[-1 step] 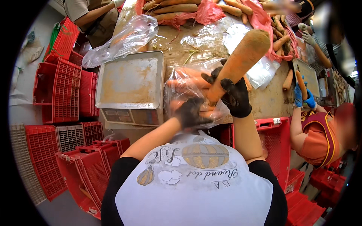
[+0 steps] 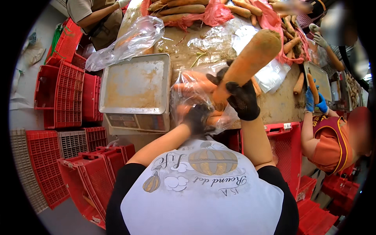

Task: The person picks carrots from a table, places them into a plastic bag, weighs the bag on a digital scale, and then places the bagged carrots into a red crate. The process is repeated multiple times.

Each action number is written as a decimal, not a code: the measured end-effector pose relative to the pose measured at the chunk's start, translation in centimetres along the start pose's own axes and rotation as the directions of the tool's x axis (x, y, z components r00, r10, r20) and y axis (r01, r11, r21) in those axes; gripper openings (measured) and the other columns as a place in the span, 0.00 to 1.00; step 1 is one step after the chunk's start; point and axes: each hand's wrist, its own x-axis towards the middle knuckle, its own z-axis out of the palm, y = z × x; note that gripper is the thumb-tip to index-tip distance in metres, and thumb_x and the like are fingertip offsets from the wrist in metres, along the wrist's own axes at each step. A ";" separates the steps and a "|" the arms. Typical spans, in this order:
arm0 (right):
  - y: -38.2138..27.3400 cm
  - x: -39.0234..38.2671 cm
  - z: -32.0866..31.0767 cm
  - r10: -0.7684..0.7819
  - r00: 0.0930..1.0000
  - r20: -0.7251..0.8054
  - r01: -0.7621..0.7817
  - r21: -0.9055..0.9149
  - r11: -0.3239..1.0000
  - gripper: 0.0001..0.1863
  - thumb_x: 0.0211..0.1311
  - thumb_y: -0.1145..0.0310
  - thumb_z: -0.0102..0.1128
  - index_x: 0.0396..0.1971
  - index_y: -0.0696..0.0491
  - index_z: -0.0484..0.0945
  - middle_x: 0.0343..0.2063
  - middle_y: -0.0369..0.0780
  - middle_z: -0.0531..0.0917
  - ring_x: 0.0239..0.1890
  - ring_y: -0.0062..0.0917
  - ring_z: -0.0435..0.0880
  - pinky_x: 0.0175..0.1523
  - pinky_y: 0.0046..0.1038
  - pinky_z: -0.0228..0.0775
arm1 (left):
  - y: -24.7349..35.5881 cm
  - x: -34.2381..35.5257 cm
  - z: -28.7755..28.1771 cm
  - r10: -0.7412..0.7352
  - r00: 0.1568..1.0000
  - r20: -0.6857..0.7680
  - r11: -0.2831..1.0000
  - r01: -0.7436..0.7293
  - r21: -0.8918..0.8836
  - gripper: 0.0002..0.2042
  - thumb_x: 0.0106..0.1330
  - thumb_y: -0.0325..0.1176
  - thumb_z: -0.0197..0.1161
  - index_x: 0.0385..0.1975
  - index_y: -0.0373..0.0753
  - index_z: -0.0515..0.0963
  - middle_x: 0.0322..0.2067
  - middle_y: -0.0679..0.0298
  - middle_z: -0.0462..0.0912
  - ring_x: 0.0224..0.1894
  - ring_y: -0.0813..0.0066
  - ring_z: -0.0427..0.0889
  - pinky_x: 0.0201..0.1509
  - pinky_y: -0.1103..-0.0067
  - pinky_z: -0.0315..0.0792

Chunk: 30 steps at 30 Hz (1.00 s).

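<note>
A large carrot [image 2: 254, 55], dark with dirt at its thick upper end, is gripped in my right hand [image 2: 243, 102], which wears a black glove. Its lower end sits at the mouth of a clear plastic bag [image 2: 181, 76]. Several carrots [image 2: 197, 80] lie inside that bag on the table's near edge. My left hand [image 2: 197, 119], also black-gloved, is closed on the bag's near side, its fingertips partly hidden by the film. Left of the bag stands a scale with a stained metal plate [image 2: 133, 84].
More carrots [image 2: 182, 9] and pink plastic [image 2: 216, 13] lie across the table's far side. Another clear bag [image 2: 135, 37] drapes behind the scale. Red crates [image 2: 70, 94] stand at left, another red crate [image 2: 285, 156] by my right arm. At right, a co-worker's blue-gloved hands [image 2: 311, 100] hold a carrot.
My right hand and the carrot have shifted slightly left and toward me. My left hand's fingers have drawn in against the bag.
</note>
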 end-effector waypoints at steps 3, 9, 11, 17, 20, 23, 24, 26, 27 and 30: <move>3.3 1.2 -1.5 0.017 0.993 0.120 0.033 -0.403 0.914 0.20 0.45 0.75 0.66 0.41 0.58 0.72 0.36 0.39 0.79 0.40 0.23 0.77 0.46 0.26 0.69 | -1.6 1.2 -0.6 -0.137 0.951 0.279 0.981 0.169 -0.095 0.12 0.54 0.36 0.56 0.36 0.38 0.74 0.39 0.53 0.75 0.42 0.56 0.74 0.47 0.67 0.67; 6.1 -2.9 -6.0 0.230 0.955 0.186 0.003 -0.783 0.622 0.30 0.38 0.63 0.69 0.47 0.53 0.72 0.41 0.42 0.79 0.45 0.31 0.77 0.51 0.30 0.68 | -4.5 -1.4 -10.2 -0.681 0.630 -0.372 0.334 -0.185 -0.924 0.03 0.61 0.24 0.54 0.31 0.40 0.71 0.27 0.67 0.76 0.29 0.82 0.74 0.33 0.84 0.69; 5.7 -3.9 -6.5 0.384 0.922 0.041 -0.045 -0.976 0.211 0.31 0.35 0.61 0.69 0.47 0.48 0.73 0.42 0.41 0.79 0.46 0.33 0.77 0.51 0.32 0.68 | -3.6 -2.2 -13.0 -0.748 0.560 -0.356 0.151 -0.379 -0.913 0.02 0.61 0.24 0.54 0.28 0.39 0.70 0.25 0.68 0.74 0.26 0.82 0.72 0.30 0.86 0.67; 9.6 -3.9 -5.2 0.342 0.938 0.063 0.058 -0.998 0.027 0.19 0.41 0.61 0.62 0.37 0.48 0.74 0.34 0.43 0.80 0.36 0.39 0.78 0.41 0.40 0.69 | 1.3 0.5 -11.5 -0.618 0.746 -0.248 0.190 -0.165 -0.968 0.06 0.62 0.25 0.55 0.26 0.43 0.66 0.24 0.74 0.67 0.25 0.87 0.65 0.28 0.88 0.61; 8.3 -2.5 -3.3 0.629 0.777 -0.024 -0.023 -1.000 -0.009 0.26 0.44 0.61 0.61 0.47 0.49 0.72 0.41 0.45 0.77 0.45 0.37 0.76 0.47 0.38 0.67 | -0.3 1.2 -5.5 -0.398 0.817 -0.417 0.682 -0.040 -0.730 0.09 0.57 0.26 0.59 0.37 0.39 0.73 0.33 0.61 0.73 0.34 0.69 0.73 0.36 0.76 0.69; 11.0 -4.3 -8.7 0.308 0.927 0.212 0.155 -0.968 0.198 0.25 0.46 0.60 0.62 0.48 0.49 0.73 0.44 0.44 0.77 0.47 0.37 0.75 0.51 0.36 0.67 | -1.6 0.5 -1.8 -0.338 0.903 -0.264 0.765 0.101 -0.636 0.12 0.56 0.29 0.59 0.40 0.37 0.75 0.36 0.54 0.75 0.35 0.61 0.76 0.39 0.69 0.71; 9.2 -3.0 -9.2 0.450 0.866 0.220 0.094 -0.954 0.285 0.23 0.48 0.60 0.62 0.47 0.51 0.73 0.44 0.44 0.78 0.46 0.35 0.76 0.51 0.34 0.67 | -1.8 0.5 -2.2 -0.410 0.898 -0.157 0.628 0.154 -0.763 0.12 0.54 0.32 0.60 0.39 0.37 0.75 0.35 0.55 0.75 0.34 0.62 0.75 0.39 0.70 0.70; 3.3 0.8 -7.8 0.682 0.665 0.305 -0.138 -0.847 0.513 0.18 0.53 0.64 0.60 0.44 0.54 0.75 0.41 0.42 0.79 0.43 0.29 0.78 0.50 0.29 0.68 | -2.1 0.0 -2.4 -0.479 0.877 -0.028 0.476 0.233 -0.848 0.13 0.53 0.35 0.61 0.37 0.37 0.75 0.33 0.57 0.75 0.32 0.64 0.75 0.40 0.71 0.70; 0.7 3.1 -6.9 0.747 0.543 0.384 -0.321 -0.726 0.608 0.14 0.56 0.67 0.59 0.42 0.56 0.76 0.39 0.41 0.80 0.41 0.25 0.78 0.49 0.27 0.68 | -2.7 -0.4 -1.8 -0.488 0.873 -0.010 0.487 0.263 -0.833 0.13 0.53 0.36 0.62 0.36 0.37 0.75 0.33 0.58 0.75 0.32 0.65 0.75 0.40 0.71 0.70; -1.1 9.6 -4.4 0.498 0.557 0.665 -0.125 -0.526 0.842 0.08 0.59 0.73 0.55 0.34 0.63 0.76 0.33 0.41 0.80 0.36 0.23 0.79 0.45 0.25 0.70 | -4.3 -1.8 -0.6 -0.464 0.859 -0.216 0.706 0.212 -0.675 0.12 0.58 0.34 0.59 0.38 0.37 0.73 0.31 0.61 0.74 0.34 0.69 0.75 0.43 0.76 0.69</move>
